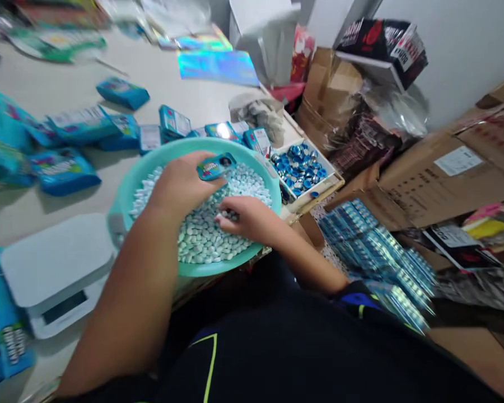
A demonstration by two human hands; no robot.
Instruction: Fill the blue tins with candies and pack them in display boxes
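A teal basin [124, 193] full of small pale candies [201, 240] sits at the table's edge. Over it, my left hand [187, 182] is closed around a small blue candy container [216, 167] with a printed label, tilted above the candies. My right hand [246, 217] is inside the basin, its fingers bunched around several candies at the surface. The two hands are close together but apart.
Left of the basin stands a white scale [59, 260]. Blue candy packs [63, 170] lie behind and left. A box of blue caps [302, 168] is on the right. Cardboard boxes [457, 162] and stacked blue packs [373, 252] fill the right side.
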